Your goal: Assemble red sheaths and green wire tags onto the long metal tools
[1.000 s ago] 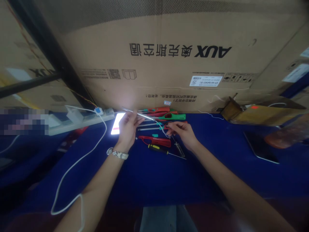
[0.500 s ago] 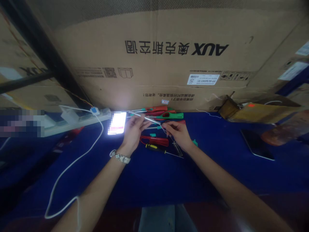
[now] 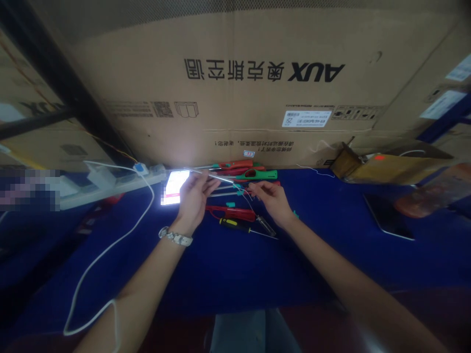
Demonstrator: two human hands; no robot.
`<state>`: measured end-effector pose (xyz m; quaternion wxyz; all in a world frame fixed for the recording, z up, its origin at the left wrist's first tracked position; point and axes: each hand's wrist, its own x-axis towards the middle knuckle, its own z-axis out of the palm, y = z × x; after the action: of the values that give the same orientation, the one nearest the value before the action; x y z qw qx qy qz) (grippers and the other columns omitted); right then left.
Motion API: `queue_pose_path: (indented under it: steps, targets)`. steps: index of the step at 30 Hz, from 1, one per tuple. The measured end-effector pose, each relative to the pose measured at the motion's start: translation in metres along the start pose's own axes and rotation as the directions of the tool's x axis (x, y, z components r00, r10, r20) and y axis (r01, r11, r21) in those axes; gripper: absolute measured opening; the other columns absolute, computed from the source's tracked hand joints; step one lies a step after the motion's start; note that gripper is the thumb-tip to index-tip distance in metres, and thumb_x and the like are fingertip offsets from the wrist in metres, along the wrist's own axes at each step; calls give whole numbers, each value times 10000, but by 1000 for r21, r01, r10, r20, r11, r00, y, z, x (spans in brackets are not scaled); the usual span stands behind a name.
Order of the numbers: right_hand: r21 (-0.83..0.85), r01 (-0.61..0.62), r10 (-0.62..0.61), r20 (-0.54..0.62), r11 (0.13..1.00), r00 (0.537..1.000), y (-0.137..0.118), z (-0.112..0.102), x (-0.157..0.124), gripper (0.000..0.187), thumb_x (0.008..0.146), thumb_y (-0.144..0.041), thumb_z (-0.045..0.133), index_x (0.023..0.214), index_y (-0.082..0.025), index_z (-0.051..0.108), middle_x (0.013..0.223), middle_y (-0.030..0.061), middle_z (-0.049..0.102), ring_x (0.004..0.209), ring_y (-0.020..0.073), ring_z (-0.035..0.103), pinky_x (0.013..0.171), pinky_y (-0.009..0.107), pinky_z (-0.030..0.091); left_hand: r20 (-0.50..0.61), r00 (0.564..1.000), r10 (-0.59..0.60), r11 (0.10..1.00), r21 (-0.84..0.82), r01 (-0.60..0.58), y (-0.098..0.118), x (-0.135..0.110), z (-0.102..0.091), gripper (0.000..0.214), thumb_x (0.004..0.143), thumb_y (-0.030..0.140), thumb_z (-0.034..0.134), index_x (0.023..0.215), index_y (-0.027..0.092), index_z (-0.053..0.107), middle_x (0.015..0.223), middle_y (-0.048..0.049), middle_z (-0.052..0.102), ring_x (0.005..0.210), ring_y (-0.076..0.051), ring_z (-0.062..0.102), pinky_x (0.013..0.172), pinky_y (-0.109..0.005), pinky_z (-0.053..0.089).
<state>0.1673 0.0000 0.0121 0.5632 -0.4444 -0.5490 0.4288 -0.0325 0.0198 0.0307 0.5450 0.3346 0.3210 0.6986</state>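
My left hand [image 3: 193, 198] is closed around a thin metal tube [image 3: 223, 177], which slants down to the right beyond my fingers. My right hand [image 3: 274, 202] is pinched just right of the tube's end, apart from it; what its fingertips hold is too small to make out. A thin pale wire [image 3: 247, 193] hangs by those fingertips. Below lie a red lighter casing [image 3: 239, 213], a clear lighter insert [image 3: 265, 226] and a black-and-yellow screwdriver [image 3: 233, 224]. Behind, a green long-necked lighter [image 3: 270, 174] rests among several red ones [image 3: 239, 163].
A lit phone [image 3: 172, 189] stands left of my left hand, near a white power strip [image 3: 110, 185] with a white cable [image 3: 106, 250]. Cardboard [image 3: 235, 98] walls the back. On the right are a dark phone [image 3: 386, 218] and a yellowish open box [image 3: 397, 164].
My left hand has drawn the metal tube to the left, and a gap has opened between its end and my right fingertips. The whole view has shifted slightly.
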Motion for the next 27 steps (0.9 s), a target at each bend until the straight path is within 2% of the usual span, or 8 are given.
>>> queue_pose_path:
  steps: [6, 11, 17, 22, 27]
  targets:
    - [-8, 46, -46, 13, 999, 999, 4, 6, -1, 363, 692, -587, 779, 694, -231, 710, 692, 13, 668, 697, 175, 581, 727, 339, 473, 53, 998, -27, 999, 46, 24, -7, -8, 5, 206, 724, 255, 837, 708, 171, 650, 787, -13, 727, 723, -144, 717, 862, -360, 601]
    - [-71, 90, -91, -10, 993, 996, 7, 11, -2, 351, 725, -576, 755, 744, -225, 736, 752, 26, 683, 707, 179, 584, 717, 336, 462, 111, 992, -63, 997, 49, 58, -15, -16, 12, 230, 716, 295, 850, 757, 168, 663, 829, -26, 742, 758, -161, 731, 862, -360, 600]
    - [-52, 57, -57, -6, 997, 998, 6, 10, -1, 383, 747, -608, 721, 763, -225, 713, 800, 36, 687, 761, 191, 615, 735, 336, 466, 47, 997, -61, 998, 1, 61, -13, -11, 10, 251, 696, 265, 860, 681, 168, 629, 776, -6, 734, 713, -141, 721, 843, -337, 602]
    - [-35, 56, -56, 1, 998, 998, 6, 10, -2, 411, 730, -624, 727, 726, -218, 665, 742, 19, 645, 677, 160, 556, 673, 311, 448, 44, 995, -89, 996, -16, 89, -12, -12, 10, 234, 717, 234, 838, 682, 172, 615, 797, -13, 741, 739, -146, 725, 867, -343, 591]
    - [-30, 66, -67, -13, 997, 998, 3, 13, -3, 454, 721, -668, 715, 715, -220, 640, 703, 8, 618, 639, 146, 518, 644, 303, 431, 37, 982, -183, 980, -69, 186, -14, -17, 14, 168, 780, 170, 781, 722, 162, 623, 842, -35, 749, 808, -158, 732, 922, -357, 577]
